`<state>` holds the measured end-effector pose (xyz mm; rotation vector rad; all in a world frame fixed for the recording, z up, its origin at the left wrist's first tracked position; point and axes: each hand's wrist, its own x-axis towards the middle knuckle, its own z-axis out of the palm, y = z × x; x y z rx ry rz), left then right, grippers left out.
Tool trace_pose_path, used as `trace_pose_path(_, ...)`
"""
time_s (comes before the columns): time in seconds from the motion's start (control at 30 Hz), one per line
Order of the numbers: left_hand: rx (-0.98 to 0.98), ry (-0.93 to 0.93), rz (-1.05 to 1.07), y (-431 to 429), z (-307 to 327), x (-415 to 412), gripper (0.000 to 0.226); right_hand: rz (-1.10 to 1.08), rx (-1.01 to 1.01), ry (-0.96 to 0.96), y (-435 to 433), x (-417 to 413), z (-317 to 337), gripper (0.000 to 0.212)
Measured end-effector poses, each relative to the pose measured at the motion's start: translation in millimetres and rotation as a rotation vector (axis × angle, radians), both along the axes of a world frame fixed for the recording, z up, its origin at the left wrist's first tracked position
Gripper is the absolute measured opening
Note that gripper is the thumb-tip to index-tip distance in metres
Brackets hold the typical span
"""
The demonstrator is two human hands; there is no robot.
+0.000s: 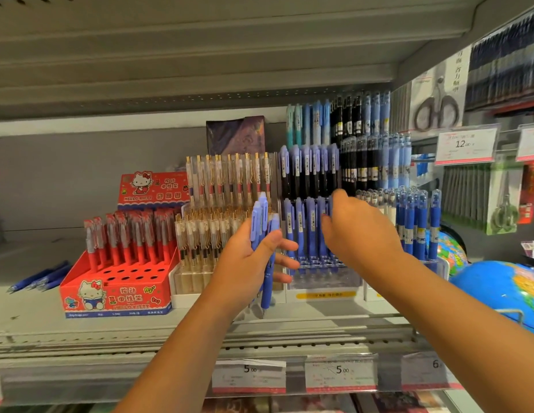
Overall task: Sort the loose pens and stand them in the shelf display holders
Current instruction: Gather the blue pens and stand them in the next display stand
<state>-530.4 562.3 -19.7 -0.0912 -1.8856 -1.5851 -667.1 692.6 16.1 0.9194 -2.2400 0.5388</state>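
Left hand (247, 260) grip clamped on blue pen bundle (264, 234), right hand (359, 228) fingers apart, empty, at clear holder (322, 263) right of that grip, part filled; loose blue pens (40, 278) far left on shelf (36, 317), likely unsorted.

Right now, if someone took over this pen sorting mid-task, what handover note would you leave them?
Left hand: gripping a bunch of blue pens, upright.
Right hand: at the blue pens standing in the clear display holder; whether it holds a pen is hidden.
Done: the holder's back row is filled; front holes look empty.
Left: seat the held bunch, then gather the loose blue pens lying on the shelf left of the red Hello Kitty box.
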Motion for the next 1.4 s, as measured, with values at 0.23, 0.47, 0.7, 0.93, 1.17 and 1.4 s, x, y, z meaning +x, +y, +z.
trace_pose_path(0.23, -0.005, 0.005, 0.02, 1.8, 0.2, 1.8, 0.025, 0.821, -0.316, -0.609, -2.0, 43.9, 7.8, 0.01)
trace_pose_path(0.47, -0.046, -0.025, 0.033, 3.5, 1.6, 4.2, 0.025, 0.912, -0.445, -0.828, -2.4, 41.6, -0.5, 0.006)
trace_pose_path(0.7, -0.051, -0.028, 0.095, 2.1, -0.4, 2.4, 0.022, 0.964, -0.682, -0.825, 4.5, 23.9, 3.7, 0.007)
trace_pose_path(0.93, -0.124, -0.017, 0.146, -1.6, -1.3, 2.0, 0.019, 0.62, -0.611, -0.37, 21.4, -5.6, 26.3, 0.01)
trace_pose_path(1.17, 0.068, -0.053, 0.022, -6.3, -1.1, 1.1, 0.018, 0.355, -0.496, -0.099, 24.1, -17.9, 33.2, 0.011)
trace_pose_path(1.4, -0.07, -0.083, 0.171, -3.8, -3.2, 1.7, 0.014, 0.162, -0.199, 0.011, 17.1, -10.7, 35.8, 0.017)
